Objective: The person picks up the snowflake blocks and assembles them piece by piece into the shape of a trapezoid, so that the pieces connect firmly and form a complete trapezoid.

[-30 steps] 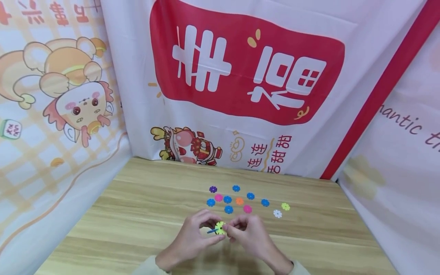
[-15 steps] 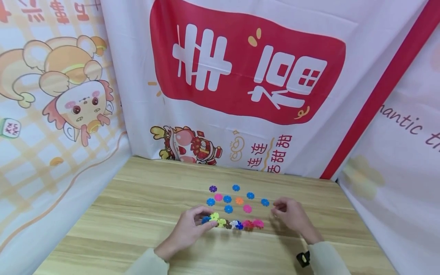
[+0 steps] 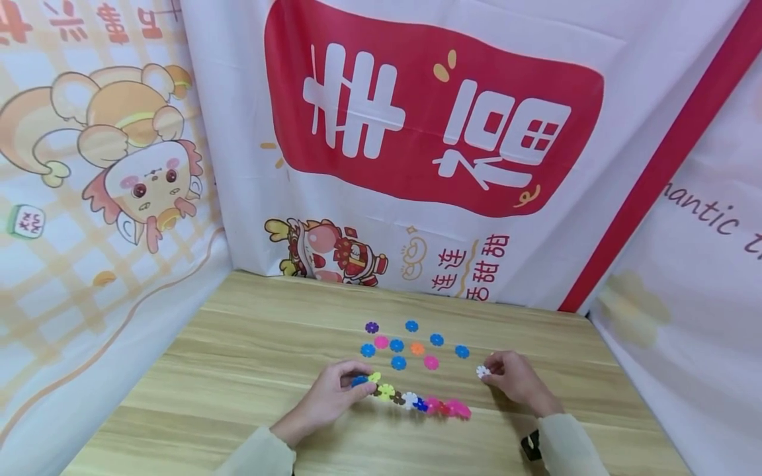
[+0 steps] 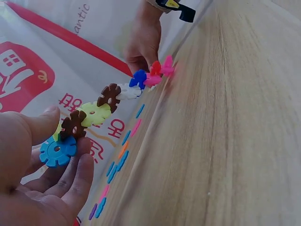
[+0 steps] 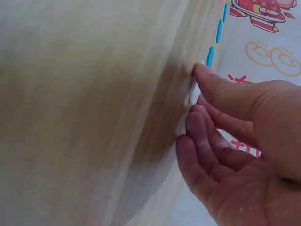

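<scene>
My left hand [image 3: 335, 396] pinches one end of a chain of slotted flower-shaped plastic discs [image 3: 385, 392], tilted just over the table. In the left wrist view the thumb and fingers lie at a light blue disc [image 4: 57, 151], with a yellow-green disc [image 4: 56, 133] partly hidden by the thumb. Brown, yellow-green, white, dark blue, red and pink discs follow along the chain towards its far end. Over to the right, my right hand [image 3: 519, 385] pinches a loose white disc [image 3: 483, 372] at the tabletop. That disc is mostly covered by fingers in the right wrist view.
Several loose discs lie flat behind the chain: blue [image 3: 398, 362], pink [image 3: 431, 362], orange [image 3: 417, 348] and purple [image 3: 372, 327]. Printed cloth [image 3: 428, 165] hangs at the back and both sides of the wooden table [image 3: 250, 344]. A black strap shows by the right sleeve.
The hands were together at the yellow-green disc; the right hand has since moved right and taken hold of the white disc. The chain's far end has swung slightly nearer and right.
</scene>
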A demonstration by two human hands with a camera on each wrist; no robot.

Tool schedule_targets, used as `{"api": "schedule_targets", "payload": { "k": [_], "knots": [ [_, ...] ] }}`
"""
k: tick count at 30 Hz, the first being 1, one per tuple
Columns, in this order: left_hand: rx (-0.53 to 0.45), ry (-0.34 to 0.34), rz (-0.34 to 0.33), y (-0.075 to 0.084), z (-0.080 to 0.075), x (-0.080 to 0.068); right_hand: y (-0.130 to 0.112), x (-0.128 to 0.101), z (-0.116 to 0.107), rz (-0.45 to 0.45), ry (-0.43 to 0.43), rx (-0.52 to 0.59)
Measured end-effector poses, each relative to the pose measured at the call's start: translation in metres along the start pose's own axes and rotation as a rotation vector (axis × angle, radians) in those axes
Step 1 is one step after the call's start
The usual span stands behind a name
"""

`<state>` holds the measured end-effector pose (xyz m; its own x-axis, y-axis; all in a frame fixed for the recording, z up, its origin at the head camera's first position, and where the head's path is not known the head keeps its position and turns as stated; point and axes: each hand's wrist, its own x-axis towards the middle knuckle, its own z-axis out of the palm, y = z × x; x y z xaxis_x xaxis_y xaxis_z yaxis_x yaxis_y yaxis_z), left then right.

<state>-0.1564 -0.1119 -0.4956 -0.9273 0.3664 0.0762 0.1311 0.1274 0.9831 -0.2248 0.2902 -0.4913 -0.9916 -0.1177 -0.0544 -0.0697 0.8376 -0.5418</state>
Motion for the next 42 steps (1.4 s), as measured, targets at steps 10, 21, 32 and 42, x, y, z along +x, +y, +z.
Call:
{"api": "schedule_targets", "payload": {
  "k": [10,21,32,42],
  "knots": [
    [0.008,-0.028,-0.006,0.001,0.003,0.008,-0.027,-0.003,-0.004,-0.103,0.024,0.067],
    [0.053,-0.052,0.02,0.002,0.011,0.02,-0.09,-0.014,-0.003,-0.308,-0.03,0.296],
    [0.056,-0.038,0.049,0.002,0.015,0.024,-0.124,-0.031,0.019,-0.357,-0.004,0.401],
    [0.045,-0.031,0.05,0.006,0.017,0.021,-0.142,-0.037,0.036,-0.38,0.04,0.415]
  ]
}}
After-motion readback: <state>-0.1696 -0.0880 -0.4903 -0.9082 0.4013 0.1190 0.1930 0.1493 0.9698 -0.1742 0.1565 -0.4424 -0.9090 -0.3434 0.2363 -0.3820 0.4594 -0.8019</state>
